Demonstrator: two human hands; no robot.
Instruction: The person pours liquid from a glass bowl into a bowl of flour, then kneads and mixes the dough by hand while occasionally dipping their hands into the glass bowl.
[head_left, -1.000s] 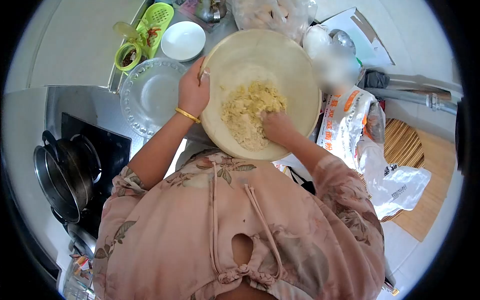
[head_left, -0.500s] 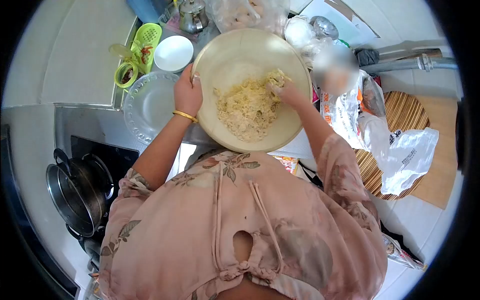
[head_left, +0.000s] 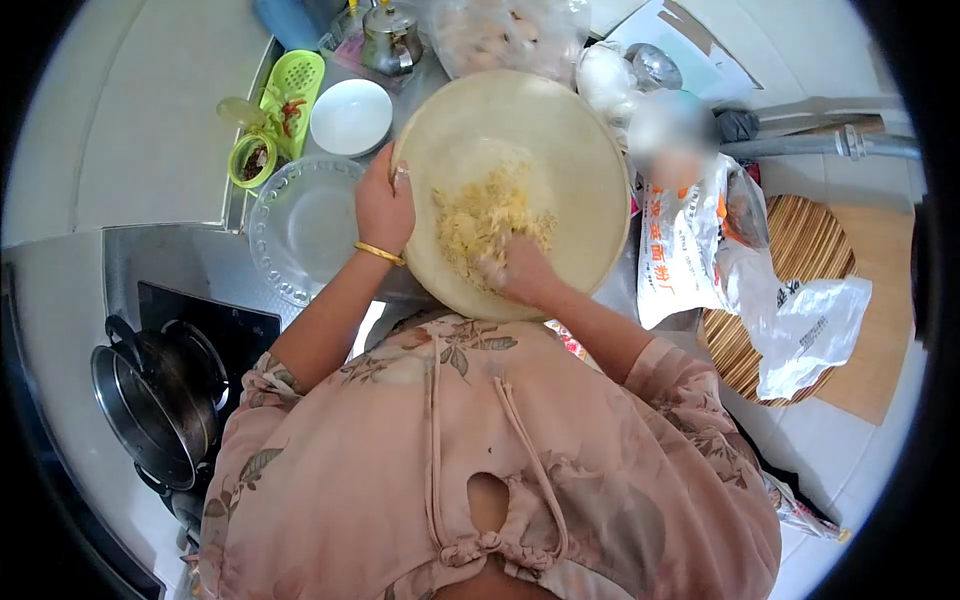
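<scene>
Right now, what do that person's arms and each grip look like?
The left sleeve and right sleeve are loose and pink, printed with leaves and flowers, ending near the elbows. A gold-coloured bangle circles the left wrist. The left grip wears no glove; a small pale mark shows there, unclear. The right grip is gloveless too, somewhat blurred.

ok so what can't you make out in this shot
All in the head view:
- right hand, fingertips: blurred and partly sunk in the dough
- left hand, most fingers: hidden behind the bowl
- thing above the bag: blurred out
- blue thing: cut off by the top edge
- bag's finest print: too small
</scene>
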